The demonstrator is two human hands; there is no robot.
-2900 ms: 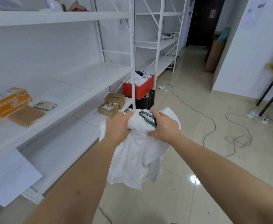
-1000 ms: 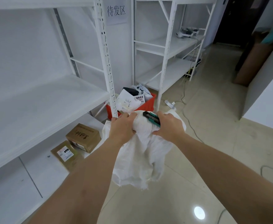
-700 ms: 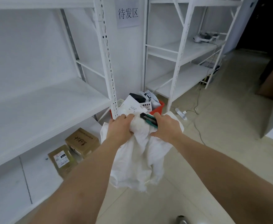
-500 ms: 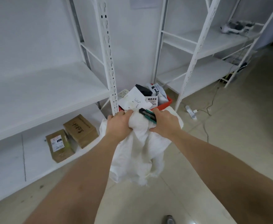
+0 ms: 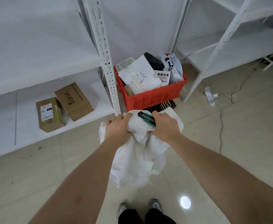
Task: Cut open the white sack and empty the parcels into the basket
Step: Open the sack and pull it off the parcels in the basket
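Both arms outstretched, hands side by side at chest height. Left hand (image 5: 117, 126) clenches bunched top of white sack (image 5: 137, 156); right hand (image 5: 164, 126) clenches same bunch plus green-black cutter (image 5: 146, 119) pinned against cloth. Sack hangs limp above floor. Versus half second earlier: camera tilted further down, shoes now visible, red basket (image 5: 152, 96) of parcels (image 5: 140, 76) fully in view just beyond hands. Shelf upright (image 5: 106, 62) stands left of basket; two cardboard boxes (image 5: 64, 105) on low shelf; power strip (image 5: 210, 96) on floor right.

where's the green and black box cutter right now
In the head view, centre: the green and black box cutter is pinched in the right hand against the bunched white woven sack.
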